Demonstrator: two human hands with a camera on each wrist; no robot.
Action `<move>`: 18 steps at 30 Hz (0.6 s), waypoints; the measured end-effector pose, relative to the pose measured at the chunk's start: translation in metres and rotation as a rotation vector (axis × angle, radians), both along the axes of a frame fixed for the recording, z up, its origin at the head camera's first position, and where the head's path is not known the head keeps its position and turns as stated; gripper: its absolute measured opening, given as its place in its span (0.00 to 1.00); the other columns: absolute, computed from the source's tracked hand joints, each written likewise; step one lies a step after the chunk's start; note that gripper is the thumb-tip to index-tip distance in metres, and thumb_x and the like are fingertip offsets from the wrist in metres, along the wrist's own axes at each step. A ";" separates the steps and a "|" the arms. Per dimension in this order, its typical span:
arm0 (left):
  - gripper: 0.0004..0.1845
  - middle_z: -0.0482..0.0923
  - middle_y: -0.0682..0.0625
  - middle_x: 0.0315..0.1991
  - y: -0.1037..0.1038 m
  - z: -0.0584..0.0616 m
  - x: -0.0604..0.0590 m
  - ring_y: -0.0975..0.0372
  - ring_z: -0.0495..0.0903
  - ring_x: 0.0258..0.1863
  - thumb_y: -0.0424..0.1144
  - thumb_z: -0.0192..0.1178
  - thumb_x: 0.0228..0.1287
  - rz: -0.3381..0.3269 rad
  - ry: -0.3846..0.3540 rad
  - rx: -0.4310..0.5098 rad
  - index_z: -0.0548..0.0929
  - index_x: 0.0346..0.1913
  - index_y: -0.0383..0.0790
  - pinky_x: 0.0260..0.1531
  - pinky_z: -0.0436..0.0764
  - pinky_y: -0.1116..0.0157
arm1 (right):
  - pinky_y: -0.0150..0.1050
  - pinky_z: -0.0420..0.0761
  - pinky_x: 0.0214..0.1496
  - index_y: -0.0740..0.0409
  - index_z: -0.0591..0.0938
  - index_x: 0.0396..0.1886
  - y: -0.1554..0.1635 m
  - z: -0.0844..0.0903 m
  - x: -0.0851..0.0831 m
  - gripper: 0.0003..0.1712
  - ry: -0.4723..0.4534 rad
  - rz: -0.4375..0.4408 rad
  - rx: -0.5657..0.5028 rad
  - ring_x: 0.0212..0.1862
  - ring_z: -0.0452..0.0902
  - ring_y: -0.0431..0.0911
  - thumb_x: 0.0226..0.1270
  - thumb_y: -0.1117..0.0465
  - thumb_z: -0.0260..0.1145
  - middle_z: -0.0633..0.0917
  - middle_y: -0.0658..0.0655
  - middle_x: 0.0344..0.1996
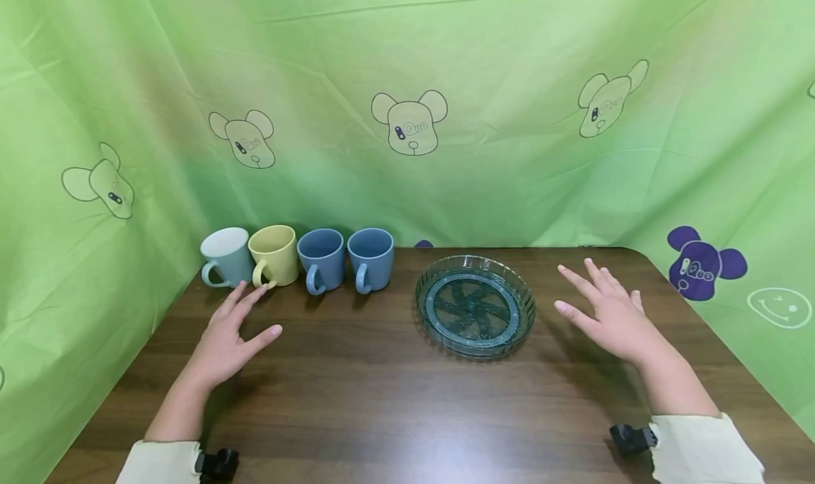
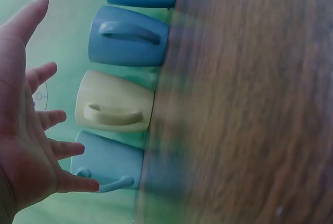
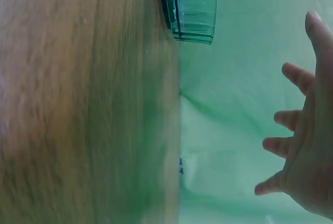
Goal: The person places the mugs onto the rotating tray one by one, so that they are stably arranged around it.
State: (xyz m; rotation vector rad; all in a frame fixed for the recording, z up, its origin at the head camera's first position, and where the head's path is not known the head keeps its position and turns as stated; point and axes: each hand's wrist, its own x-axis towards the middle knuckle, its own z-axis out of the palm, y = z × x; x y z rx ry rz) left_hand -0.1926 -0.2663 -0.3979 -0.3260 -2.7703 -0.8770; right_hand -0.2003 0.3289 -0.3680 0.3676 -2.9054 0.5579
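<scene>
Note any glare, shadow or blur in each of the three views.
Head: pale glare on the near middle of the table, soft shadows below the left hand and right hand; left wrist: wood grain blurred, yellow mug clearer; right wrist: grain blurred too, glass dish cut off by the top edge.

Tabletop (image 1: 356, 399): brown, wood-grained, far right corner rounded. Four mugs stand upright in a row toward the far left: light blue mug (image 1: 240, 261) with whitish interior, outermost; yellow mug (image 1: 281, 255) just beside it; first blue mug (image 1: 327, 261); second blue mug (image 1: 376, 261). Handles face the near side. Right of the row, apart, a round greenish glass dish (image 1: 474, 308) rests flat, its base patterned.
</scene>
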 end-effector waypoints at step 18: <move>0.35 0.56 0.36 0.71 0.020 0.000 -0.008 0.40 0.55 0.69 0.48 0.67 0.62 -0.073 0.037 0.179 0.68 0.70 0.41 0.60 0.62 0.33 | 0.79 0.55 0.59 0.49 0.50 0.79 -0.001 -0.004 -0.012 0.41 -0.094 0.084 -0.261 0.72 0.43 0.73 0.74 0.49 0.58 0.45 0.72 0.75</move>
